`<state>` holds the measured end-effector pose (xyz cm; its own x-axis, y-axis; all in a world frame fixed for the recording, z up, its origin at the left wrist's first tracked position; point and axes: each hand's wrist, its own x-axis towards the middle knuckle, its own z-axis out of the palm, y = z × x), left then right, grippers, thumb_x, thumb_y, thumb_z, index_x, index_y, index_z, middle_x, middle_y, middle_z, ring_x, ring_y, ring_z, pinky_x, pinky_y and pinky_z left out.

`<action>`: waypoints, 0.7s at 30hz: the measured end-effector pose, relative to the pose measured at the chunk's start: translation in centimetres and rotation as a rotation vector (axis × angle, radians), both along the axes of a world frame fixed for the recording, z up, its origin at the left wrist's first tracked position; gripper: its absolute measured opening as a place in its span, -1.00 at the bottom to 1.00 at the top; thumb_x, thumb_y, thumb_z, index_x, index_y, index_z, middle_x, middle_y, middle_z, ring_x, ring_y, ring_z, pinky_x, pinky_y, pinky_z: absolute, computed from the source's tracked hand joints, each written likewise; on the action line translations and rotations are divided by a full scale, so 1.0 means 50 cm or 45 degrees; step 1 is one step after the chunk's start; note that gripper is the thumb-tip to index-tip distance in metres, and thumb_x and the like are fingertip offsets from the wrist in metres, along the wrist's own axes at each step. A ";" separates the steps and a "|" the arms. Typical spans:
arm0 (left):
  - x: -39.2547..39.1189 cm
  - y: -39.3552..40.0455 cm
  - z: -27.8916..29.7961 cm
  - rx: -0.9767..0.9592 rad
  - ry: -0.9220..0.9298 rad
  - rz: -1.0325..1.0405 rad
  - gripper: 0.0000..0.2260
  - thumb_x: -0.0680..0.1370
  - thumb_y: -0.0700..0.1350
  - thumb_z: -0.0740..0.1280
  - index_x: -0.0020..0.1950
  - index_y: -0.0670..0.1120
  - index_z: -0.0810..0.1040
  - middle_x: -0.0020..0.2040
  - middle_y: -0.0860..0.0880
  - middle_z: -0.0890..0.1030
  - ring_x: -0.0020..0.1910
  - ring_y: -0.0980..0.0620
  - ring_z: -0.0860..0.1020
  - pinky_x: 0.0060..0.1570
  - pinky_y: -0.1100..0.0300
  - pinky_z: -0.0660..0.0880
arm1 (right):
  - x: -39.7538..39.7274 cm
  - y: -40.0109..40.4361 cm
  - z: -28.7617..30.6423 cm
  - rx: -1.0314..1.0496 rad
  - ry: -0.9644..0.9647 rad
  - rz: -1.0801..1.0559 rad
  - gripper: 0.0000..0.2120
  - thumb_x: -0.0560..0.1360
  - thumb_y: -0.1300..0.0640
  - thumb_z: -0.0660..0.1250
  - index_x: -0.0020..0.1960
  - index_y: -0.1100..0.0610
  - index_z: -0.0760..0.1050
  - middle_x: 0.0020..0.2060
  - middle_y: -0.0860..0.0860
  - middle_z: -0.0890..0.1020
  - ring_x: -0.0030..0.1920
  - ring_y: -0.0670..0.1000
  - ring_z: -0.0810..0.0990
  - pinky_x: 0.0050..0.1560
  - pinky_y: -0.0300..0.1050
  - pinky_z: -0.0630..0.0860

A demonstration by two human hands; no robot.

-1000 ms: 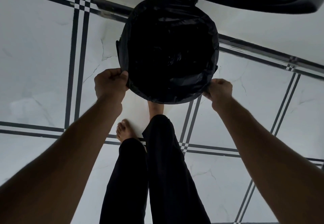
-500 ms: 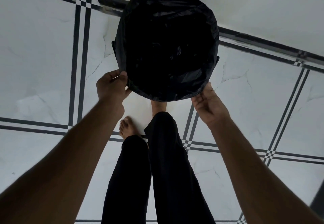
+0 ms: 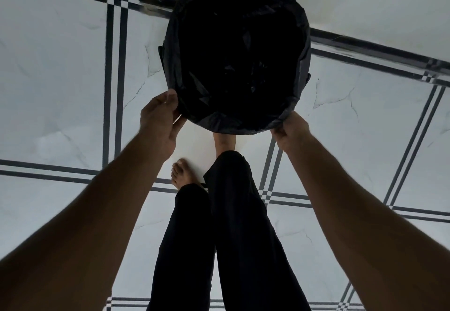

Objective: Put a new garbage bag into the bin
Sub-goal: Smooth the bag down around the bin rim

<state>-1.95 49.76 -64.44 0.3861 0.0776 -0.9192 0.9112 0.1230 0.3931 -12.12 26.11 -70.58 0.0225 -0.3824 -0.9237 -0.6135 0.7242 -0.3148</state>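
1. The left hand (image 3: 159,122) pinches the garbage bag (image 3: 219,118) edge at about 8 o'clock on the bin's mouth, thumb and fingers curled on the plastic.
2. The right hand (image 3: 291,128) grips the folded bag edge at about 5 o'clock.
3. The black bag lines the bin (image 3: 307,62), its edge turned over the rim all round.
4. The bin stands on the white tiled floor (image 3: 53,91) at 12 o'clock from two bare feet in dark trousers (image 3: 243,225).
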 end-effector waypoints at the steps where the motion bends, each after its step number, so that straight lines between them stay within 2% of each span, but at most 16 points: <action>1: -0.002 0.001 0.004 -0.048 0.027 0.041 -0.75 0.64 -0.01 0.26 0.24 -0.08 0.57 0.12 -0.03 0.68 0.11 0.03 0.65 0.19 0.11 0.57 | -0.005 0.005 0.012 0.024 -0.014 -0.059 -0.90 0.56 0.29 0.27 0.05 0.19 0.51 -0.23 0.04 0.61 -0.32 -0.05 0.62 -0.39 -0.27 0.57; 3: -0.003 -0.002 0.012 -0.086 0.073 0.126 -0.64 0.64 0.15 0.17 0.18 -0.07 0.57 0.13 -0.04 0.66 0.16 0.00 0.62 0.26 0.08 0.52 | -0.013 0.018 0.048 0.100 -0.141 -0.234 -0.93 0.54 0.30 0.30 -0.10 0.19 0.53 -0.30 0.04 0.60 -0.40 -0.06 0.60 -0.32 -0.24 0.59; 5: -0.003 -0.007 0.019 -0.123 0.101 0.196 -0.54 0.63 0.24 0.09 0.14 -0.09 0.56 0.14 -0.07 0.65 0.17 -0.03 0.62 0.28 0.04 0.50 | -0.026 0.030 0.075 0.167 -0.298 -0.445 -0.85 0.59 0.20 0.25 -0.14 0.17 0.52 -0.32 0.03 0.58 -0.37 -0.04 0.62 -0.19 -0.15 0.61; 7: -0.004 -0.009 0.024 -0.164 0.115 0.214 -0.48 0.62 0.29 0.05 0.17 -0.10 0.55 0.17 -0.09 0.63 0.17 -0.05 0.61 0.28 0.00 0.49 | -0.038 0.036 0.090 0.209 -0.375 -0.509 -0.69 0.63 0.00 0.13 -0.04 0.15 0.55 -0.15 0.06 0.66 -0.10 0.06 0.70 0.11 0.04 0.59; 9: -0.005 -0.010 0.027 -0.181 0.130 0.201 -0.44 0.60 0.32 0.03 0.19 -0.10 0.53 0.19 -0.11 0.62 0.18 -0.07 0.60 0.28 -0.03 0.49 | -0.046 0.036 0.096 0.258 -0.422 -0.480 -0.54 0.61 -0.17 0.06 0.03 0.15 0.57 0.01 0.09 0.68 0.14 0.11 0.65 0.26 0.11 0.50; 12: -0.002 -0.013 0.030 -0.175 0.153 0.194 -0.44 0.59 0.34 0.02 0.14 -0.10 0.52 0.18 -0.11 0.62 0.19 -0.09 0.60 0.27 -0.02 0.49 | -0.043 0.034 0.101 0.299 -0.457 -0.437 -0.38 0.56 -0.34 0.03 0.10 0.15 0.57 0.10 0.10 0.67 0.20 0.11 0.62 0.26 0.09 0.49; 15: 0.003 -0.019 0.031 -0.099 0.125 0.155 -0.46 0.61 0.32 0.00 0.12 -0.08 0.53 0.13 -0.08 0.63 0.15 -0.05 0.60 0.32 0.02 0.46 | -0.024 0.030 0.103 0.269 -0.426 -0.400 -0.32 0.54 -0.38 0.05 0.21 0.16 0.56 0.16 0.09 0.66 0.22 0.11 0.61 0.26 0.08 0.51; 18: 0.004 -0.021 0.029 -0.062 0.132 0.119 -0.45 0.62 0.31 -0.03 0.23 -0.07 0.49 0.18 -0.06 0.60 0.22 -0.05 0.56 0.39 0.01 0.40 | -0.013 0.025 0.101 0.209 -0.395 -0.469 -0.36 0.56 -0.35 0.06 0.20 0.19 0.52 0.05 0.09 0.67 0.06 0.09 0.66 0.04 0.01 0.62; 21: 0.004 -0.016 0.024 -0.102 0.174 0.099 -0.40 0.63 0.30 -0.06 0.32 -0.11 0.47 0.23 -0.07 0.59 0.26 -0.05 0.54 0.40 -0.01 0.38 | -0.017 0.028 0.098 0.203 -0.425 -0.546 -0.22 0.53 -0.39 0.02 0.36 0.24 0.44 0.25 0.16 0.61 0.24 0.15 0.61 0.26 0.10 0.53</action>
